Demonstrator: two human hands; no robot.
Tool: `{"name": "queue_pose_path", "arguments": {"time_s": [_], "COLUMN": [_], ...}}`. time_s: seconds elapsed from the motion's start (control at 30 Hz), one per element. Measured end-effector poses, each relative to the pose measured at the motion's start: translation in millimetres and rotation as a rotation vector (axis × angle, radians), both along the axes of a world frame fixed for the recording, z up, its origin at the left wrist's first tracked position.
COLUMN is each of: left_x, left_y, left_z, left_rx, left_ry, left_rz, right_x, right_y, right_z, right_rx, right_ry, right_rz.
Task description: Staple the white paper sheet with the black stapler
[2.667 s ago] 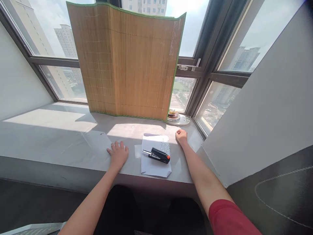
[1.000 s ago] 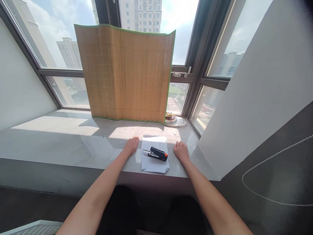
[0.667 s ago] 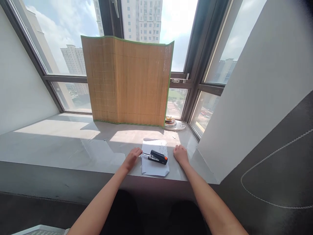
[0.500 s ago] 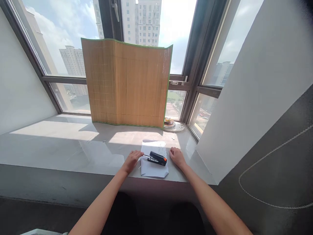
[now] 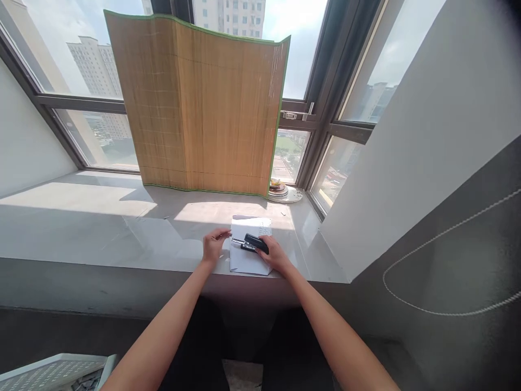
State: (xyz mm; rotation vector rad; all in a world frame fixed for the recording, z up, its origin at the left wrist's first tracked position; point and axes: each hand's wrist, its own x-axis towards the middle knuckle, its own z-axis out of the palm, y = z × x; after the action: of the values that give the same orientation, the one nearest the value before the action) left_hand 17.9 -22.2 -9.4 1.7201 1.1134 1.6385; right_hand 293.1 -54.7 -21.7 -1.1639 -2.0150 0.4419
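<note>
A black stapler (image 5: 253, 243) lies over a stack of white paper (image 5: 248, 262), its top tilted up from its base. A narrow metal part (image 5: 237, 241) juts from its left end. My right hand (image 5: 273, 253) is closed around the stapler's right end, fingers on top and thumb below. Just left of the metal part, my left hand (image 5: 214, 243) holds its thumb and fingertips pinched together. Whatever is between those fingertips is too small to make out. Handwriting or print shows on the paper's upper right corner, partly behind my right hand.
A bamboo mat (image 5: 220, 119) with green edging stands against the window behind the sill (image 5: 97, 233). Stacked plates (image 5: 280, 191) sit at its right. A pale plastic basket (image 5: 61, 358) is at lower left, and a beaded cord (image 5: 431, 312) hangs at right.
My right hand has moved left from beside the paper and taken hold of the stapler's right end. My left hand has come away slightly from the metal part. The view has tipped downward.
</note>
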Motion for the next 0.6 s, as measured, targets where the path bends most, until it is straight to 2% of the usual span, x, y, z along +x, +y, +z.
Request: {"name": "queue_pose_path", "arguments": {"time_s": [0.13, 0.23, 0.4, 0.6], "left_x": [12, 12, 13, 20], "left_y": [2, -1, -5, 0], "left_z": [-8.0, -9.3, -2.6, -1.8], "left_rx": [-0.090, -0.083, 0.034, 0.066], "left_ry": [-0.011, 0.058, 0.282, 0.611], "left_rz": [-0.063, -0.122, -0.138, -0.095], "right_x": [1, 2, 3, 3], "right_y": [0, -2, -3, -4], "right_z": [0.1, 0.7, 1.6, 2.9], "right_rx": [0.002, 0.007, -0.003, -0.009], "right_ry": [-0.003, -0.009, 0.002, 0.003], "right_rz": [-0.011, -0.022, -0.022, -0.020]}}
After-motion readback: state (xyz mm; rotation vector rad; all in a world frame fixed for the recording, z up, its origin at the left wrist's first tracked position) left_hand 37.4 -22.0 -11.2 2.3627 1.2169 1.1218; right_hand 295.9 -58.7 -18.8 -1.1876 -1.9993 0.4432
